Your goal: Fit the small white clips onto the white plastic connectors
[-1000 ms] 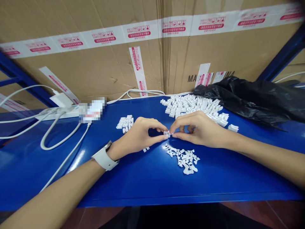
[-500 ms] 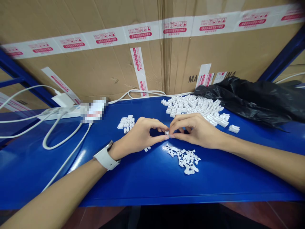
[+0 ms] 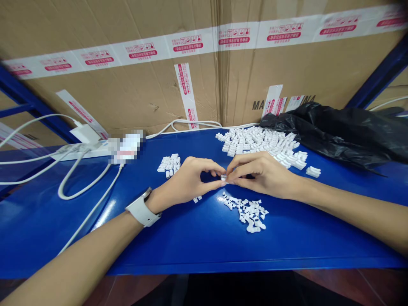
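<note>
A small white plastic piece (image 3: 223, 177) is pinched between the fingertips of both hands above the blue surface. My left hand (image 3: 188, 177), with a pale watch on its wrist, grips it from the left between thumb and forefinger. From the right, my right hand (image 3: 263, 175) closes thumb and fingers on it; the fingers partly hide the piece. Just below the hands lies a loose scatter of small white bits (image 3: 251, 214). Behind my right hand spreads a large heap of white plastic pieces (image 3: 258, 142). Beyond my left hand sits a smaller group of white pieces (image 3: 168, 165).
Cardboard boxes (image 3: 143, 93) with printed tape stand along the back of the blue shelf (image 3: 178, 250). A crumpled black plastic bag (image 3: 341, 131) lies at the back right. At the left are a white power strip (image 3: 98, 148), a charger (image 3: 84, 133) and several cables (image 3: 68, 196).
My right fingers have shifted slightly around the small white piece, and its angle looks a little different. My left hand has hardly moved.
</note>
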Demonstrator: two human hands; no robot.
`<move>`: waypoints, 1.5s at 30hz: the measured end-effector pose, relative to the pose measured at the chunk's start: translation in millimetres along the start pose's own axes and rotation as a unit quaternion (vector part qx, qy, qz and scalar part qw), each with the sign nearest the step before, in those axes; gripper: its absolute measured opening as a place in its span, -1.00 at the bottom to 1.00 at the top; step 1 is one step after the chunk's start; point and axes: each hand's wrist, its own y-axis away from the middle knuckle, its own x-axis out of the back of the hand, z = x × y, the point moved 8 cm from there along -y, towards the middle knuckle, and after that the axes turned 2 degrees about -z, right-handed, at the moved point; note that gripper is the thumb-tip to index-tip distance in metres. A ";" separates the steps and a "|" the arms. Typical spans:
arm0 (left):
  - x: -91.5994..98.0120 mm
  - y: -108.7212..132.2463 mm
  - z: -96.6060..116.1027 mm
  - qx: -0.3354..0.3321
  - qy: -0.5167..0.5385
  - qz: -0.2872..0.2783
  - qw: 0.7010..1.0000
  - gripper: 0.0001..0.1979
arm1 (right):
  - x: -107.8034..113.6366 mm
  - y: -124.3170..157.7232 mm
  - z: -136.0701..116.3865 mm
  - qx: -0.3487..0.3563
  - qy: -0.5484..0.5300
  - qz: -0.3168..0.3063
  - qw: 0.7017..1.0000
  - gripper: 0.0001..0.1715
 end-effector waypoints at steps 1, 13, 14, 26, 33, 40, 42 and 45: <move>0.1 -0.1 0.5 -0.001 0.000 -0.001 1.000 -0.82 | -0.3 0.1 -1.0 0.004 0.009 -0.006 1.000 -0.85; 21.6 4.7 -6.6 -0.014 -0.120 0.001 0.993 -0.70 | 10.1 13.1 10.4 -0.015 0.172 -0.048 0.984 -0.77; 23.4 5.5 -8.1 -0.018 -0.134 0.003 0.991 -0.70 | 11.1 13.5 11.1 -0.019 0.183 -0.049 0.982 -0.76; 31.2 7.8 -0.2 0.020 -0.015 -0.089 0.996 -0.74 | 0.5 8.4 -15.8 0.003 0.019 -0.094 0.995 -0.75; 22.4 18.1 -1.2 0.050 0.052 -0.248 0.966 -0.58 | -9.6 11.7 -20.1 0.004 -0.008 -0.146 0.989 -0.73; 14.3 21.6 -15.2 0.091 0.072 -0.276 0.954 -0.69 | -11.8 10.4 -16.9 -0.004 -0.036 -0.134 0.990 -0.79; 12.9 21.1 -17.6 0.096 0.076 -0.269 0.955 -0.73 | -11.3 9.5 -16.4 -0.003 -0.042 -0.127 0.991 -0.82; 15.6 16.1 -18.3 0.097 0.071 -0.214 0.969 -0.77 | -10.1 8.0 -15.3 -0.008 -0.042 -0.119 0.992 -0.83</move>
